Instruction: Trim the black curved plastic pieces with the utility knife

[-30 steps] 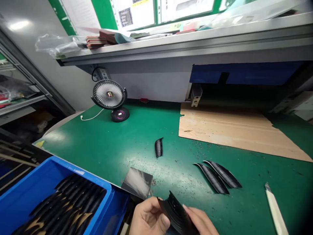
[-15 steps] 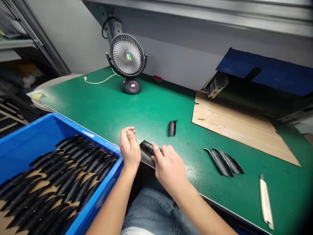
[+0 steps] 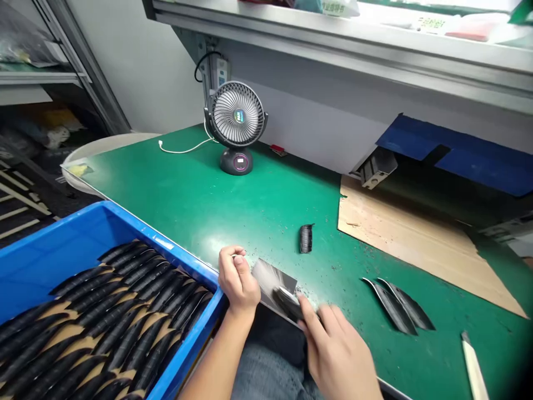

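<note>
My left hand (image 3: 239, 281) is curled into a loose fist at the table's front edge. Its lower side rests against the left end of a flat grey sheet (image 3: 266, 275); whether the curled fingers grip anything is hidden. My right hand (image 3: 339, 347) is closed on a curved dark piece (image 3: 287, 300), blurred by motion, which lies against the sheet. Farther back on the green table stands a short, ribbed black curved piece (image 3: 306, 239). To the right lie two long curved black pieces (image 3: 395, 308), side by side.
A blue bin (image 3: 187, 264) at the left holds rows of similar black pieces (image 3: 141, 300) with brown layers between. A fan (image 3: 237, 119) stands at the back. A cardboard sheet (image 3: 400, 239) and a pale-handled knife (image 3: 473, 366) lie right. Black crumbs dot the green table (image 3: 166, 183).
The view has tilted up, so everything sits lower in it. My right hand and the dark piece have moved right along the grey sheet, uncovering more of it. My left hand stays at its left end.
</note>
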The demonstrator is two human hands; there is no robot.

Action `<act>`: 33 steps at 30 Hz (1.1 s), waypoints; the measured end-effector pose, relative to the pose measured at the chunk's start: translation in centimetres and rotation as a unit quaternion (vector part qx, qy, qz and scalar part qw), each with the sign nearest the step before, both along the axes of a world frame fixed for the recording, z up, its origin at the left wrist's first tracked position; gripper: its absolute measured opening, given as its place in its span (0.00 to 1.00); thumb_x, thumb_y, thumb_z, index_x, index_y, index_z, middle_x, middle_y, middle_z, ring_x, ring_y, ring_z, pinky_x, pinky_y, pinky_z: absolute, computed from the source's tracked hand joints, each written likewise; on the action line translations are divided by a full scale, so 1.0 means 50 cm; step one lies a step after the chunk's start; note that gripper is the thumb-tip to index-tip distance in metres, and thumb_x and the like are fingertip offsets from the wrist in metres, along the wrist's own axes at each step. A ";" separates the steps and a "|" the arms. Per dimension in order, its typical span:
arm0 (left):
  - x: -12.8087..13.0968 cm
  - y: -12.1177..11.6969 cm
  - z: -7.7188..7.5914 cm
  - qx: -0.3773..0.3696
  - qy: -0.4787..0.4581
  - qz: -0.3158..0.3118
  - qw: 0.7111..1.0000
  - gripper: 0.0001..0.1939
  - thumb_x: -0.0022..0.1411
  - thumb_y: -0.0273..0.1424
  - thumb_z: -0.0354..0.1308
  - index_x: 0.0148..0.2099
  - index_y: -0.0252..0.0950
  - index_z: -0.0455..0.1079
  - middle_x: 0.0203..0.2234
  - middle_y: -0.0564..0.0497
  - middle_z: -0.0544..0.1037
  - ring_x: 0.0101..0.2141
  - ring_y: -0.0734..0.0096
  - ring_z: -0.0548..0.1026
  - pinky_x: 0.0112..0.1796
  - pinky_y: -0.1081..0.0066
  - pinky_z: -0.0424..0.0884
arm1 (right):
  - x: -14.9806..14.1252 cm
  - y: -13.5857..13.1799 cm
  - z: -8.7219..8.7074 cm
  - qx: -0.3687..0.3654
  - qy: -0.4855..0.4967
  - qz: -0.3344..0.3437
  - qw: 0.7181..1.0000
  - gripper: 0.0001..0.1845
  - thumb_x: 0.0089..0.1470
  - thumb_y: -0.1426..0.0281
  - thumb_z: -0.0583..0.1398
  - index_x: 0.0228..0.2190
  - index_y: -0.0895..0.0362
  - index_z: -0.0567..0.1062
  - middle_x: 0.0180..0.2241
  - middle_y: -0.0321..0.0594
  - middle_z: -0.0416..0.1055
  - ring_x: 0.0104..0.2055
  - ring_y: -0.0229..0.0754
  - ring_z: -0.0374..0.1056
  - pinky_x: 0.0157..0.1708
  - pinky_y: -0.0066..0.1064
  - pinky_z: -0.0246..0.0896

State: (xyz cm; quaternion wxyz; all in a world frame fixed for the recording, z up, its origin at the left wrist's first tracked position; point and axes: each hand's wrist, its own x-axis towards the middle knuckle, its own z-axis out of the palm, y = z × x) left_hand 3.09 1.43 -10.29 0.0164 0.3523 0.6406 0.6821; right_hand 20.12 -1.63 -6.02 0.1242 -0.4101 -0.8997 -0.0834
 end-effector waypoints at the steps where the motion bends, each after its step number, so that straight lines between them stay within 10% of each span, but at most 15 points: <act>1: 0.000 0.000 0.001 -0.002 0.001 0.002 1.000 0.14 0.69 0.38 0.40 0.42 0.37 0.64 0.33 0.47 0.69 0.34 0.65 0.69 0.37 0.65 0.65 | -0.003 0.004 0.000 -0.024 0.006 -0.022 0.999 0.21 0.62 0.73 0.51 0.56 0.60 0.64 0.31 0.42 0.65 0.33 0.47 0.61 0.30 0.35 0.57; 12: 0.004 0.004 0.000 -0.028 0.003 0.006 1.000 0.14 0.69 0.38 0.40 0.41 0.37 0.64 0.33 0.47 0.69 0.35 0.65 0.69 0.36 0.67 0.65 | 0.007 0.013 -0.017 -0.111 0.033 -0.112 0.987 0.20 0.64 0.65 0.51 0.55 0.56 0.66 0.33 0.42 0.71 0.37 0.49 0.67 0.30 0.35 0.61; 33: 0.007 0.005 0.000 -0.020 0.011 0.003 1.000 0.14 0.69 0.38 0.42 0.39 0.36 0.64 0.32 0.47 0.68 0.33 0.65 0.68 0.36 0.66 0.65 | -0.022 -0.002 -0.005 0.028 -0.021 -0.024 0.999 0.30 0.54 0.79 0.52 0.59 0.63 0.61 0.28 0.44 0.62 0.32 0.49 0.58 0.28 0.37 0.60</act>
